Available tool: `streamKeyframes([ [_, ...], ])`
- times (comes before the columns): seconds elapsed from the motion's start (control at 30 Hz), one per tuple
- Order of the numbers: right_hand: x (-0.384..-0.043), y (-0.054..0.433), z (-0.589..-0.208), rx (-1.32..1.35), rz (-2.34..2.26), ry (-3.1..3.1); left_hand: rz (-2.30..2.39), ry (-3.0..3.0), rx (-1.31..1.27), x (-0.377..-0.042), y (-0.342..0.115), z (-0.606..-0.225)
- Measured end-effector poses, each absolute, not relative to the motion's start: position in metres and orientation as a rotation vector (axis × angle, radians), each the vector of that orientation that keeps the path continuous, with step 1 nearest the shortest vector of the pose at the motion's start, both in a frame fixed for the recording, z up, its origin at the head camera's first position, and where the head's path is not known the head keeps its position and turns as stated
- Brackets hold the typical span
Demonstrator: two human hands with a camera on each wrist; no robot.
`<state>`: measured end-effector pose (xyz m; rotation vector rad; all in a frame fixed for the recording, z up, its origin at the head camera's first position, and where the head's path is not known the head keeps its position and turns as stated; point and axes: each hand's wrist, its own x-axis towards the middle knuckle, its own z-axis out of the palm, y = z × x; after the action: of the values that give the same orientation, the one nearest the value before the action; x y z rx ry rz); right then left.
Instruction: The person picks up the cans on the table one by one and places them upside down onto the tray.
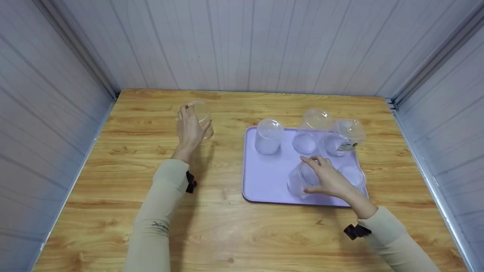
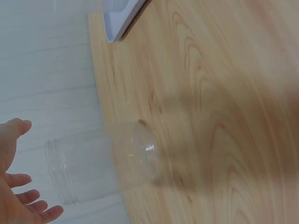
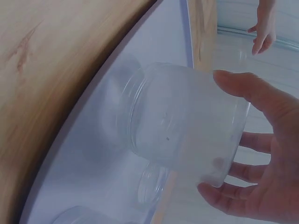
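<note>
On the wooden table at the left stands a clear plastic jar (image 2: 91, 165), its threaded mouth up. My left hand (image 1: 190, 129) is beside the mouth, thumb and fingers spread; in the left wrist view they show apart from the jar. Over the front of the lilac tray (image 1: 261, 185), my right hand (image 1: 328, 179) grips another clear jar (image 3: 187, 116) by its base end. Thumb on one side and fingers on the other, it holds this jar with the threaded mouth facing down toward the tray.
Several more clear containers are on the tray: one jar (image 1: 269, 138) at its back left, a jar with a small label (image 1: 346, 146) at the back right, and one (image 1: 352, 176) near the right edge. Panelled walls (image 1: 249, 45) enclose the table's back and sides.
</note>
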<state>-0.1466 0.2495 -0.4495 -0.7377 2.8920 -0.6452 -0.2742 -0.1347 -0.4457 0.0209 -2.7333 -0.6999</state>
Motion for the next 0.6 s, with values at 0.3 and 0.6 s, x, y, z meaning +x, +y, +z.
streamKeyframes([
  [0.3,-0.15,0.252,-0.449,-0.726,-0.554,2.896,-0.621,-2.846,0.092,-0.294,-0.14,-0.444],
  [0.6,-0.154,0.254,-0.448,-0.742,-0.52,2.881,-0.606,-2.964,0.165,-0.303,-0.15,-0.44],
])
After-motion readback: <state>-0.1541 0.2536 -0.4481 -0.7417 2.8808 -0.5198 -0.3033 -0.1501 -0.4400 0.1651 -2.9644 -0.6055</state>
